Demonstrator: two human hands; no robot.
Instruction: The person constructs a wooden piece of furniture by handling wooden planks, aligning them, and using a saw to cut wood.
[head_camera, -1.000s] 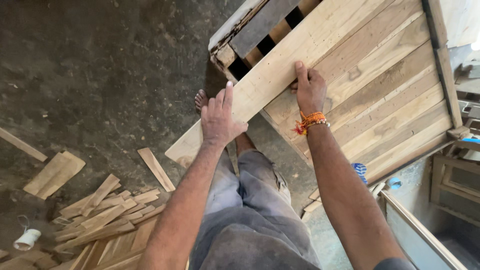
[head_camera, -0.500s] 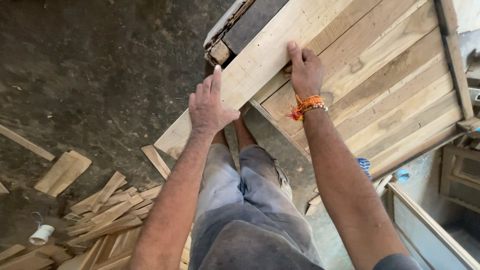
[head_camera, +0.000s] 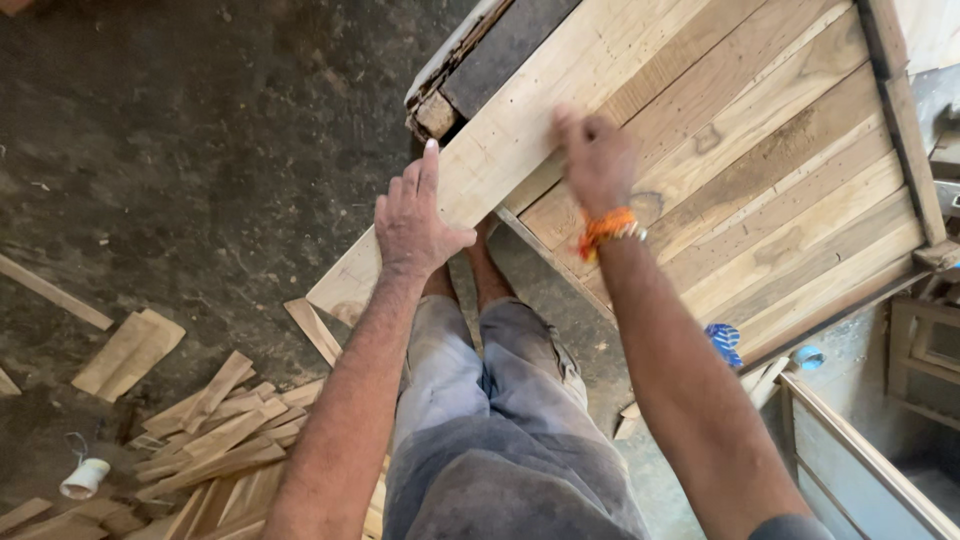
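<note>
A long pale plank (head_camera: 520, 150) lies slantwise along the near edge of a slatted wooden panel (head_camera: 780, 180), its lower end jutting out past the panel's corner over the dark floor (head_camera: 180, 150). The left hand (head_camera: 415, 225) rests flat and open on the plank, fingers stretched out along it, gripping nothing. The right hand (head_camera: 595, 160), with an orange band (head_camera: 608, 225) at the wrist, is blurred; it lies over the plank's inner edge, and I cannot tell how far it is open. On the floor at the lower left lie wood offcuts (head_camera: 210, 430), and beside them a small white roll (head_camera: 85, 478). A blue and white object (head_camera: 725, 342) sits under the panel's near edge.
</note>
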